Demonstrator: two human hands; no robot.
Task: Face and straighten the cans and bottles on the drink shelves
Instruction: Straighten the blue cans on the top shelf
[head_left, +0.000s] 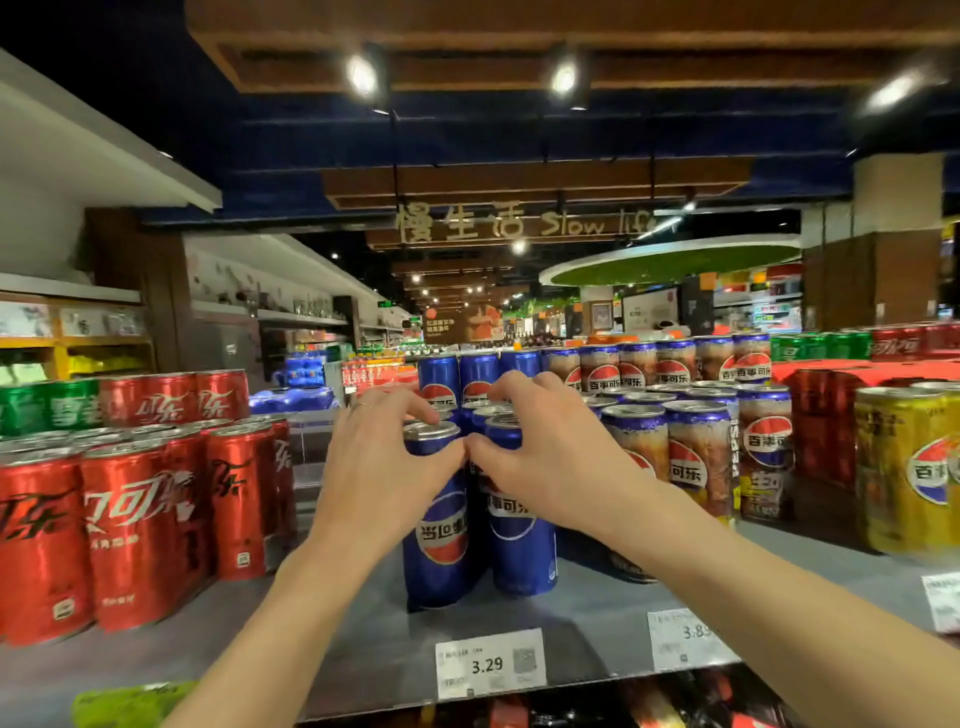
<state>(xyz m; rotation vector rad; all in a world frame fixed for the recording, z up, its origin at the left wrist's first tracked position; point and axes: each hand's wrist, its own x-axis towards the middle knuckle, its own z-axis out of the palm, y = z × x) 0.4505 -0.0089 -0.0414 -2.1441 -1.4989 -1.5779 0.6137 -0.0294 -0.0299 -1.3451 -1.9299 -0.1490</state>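
Two tall blue Pepsi cans stand side by side at the front of the grey shelf (363, 639). My left hand (374, 467) grips the top of the left blue can (439, 551), thumb on its front and fingers over the lid. My right hand (545, 457) holds the upper part of the right blue can (522, 545), fingers curled over its rim. The two thumbs almost touch between the cans. More blue cans (457, 379) stand in rows behind them, partly hidden by my hands.
Red Coca-Cola cans (140, 530) fill the shelf to the left, with green Sprite cans (47, 408) behind. Brown-and-blue Pepsi cans (696, 452) and yellow cans (904, 467) stand to the right. Price tags (491, 662) hang on the shelf's front edge. A store aisle lies beyond.
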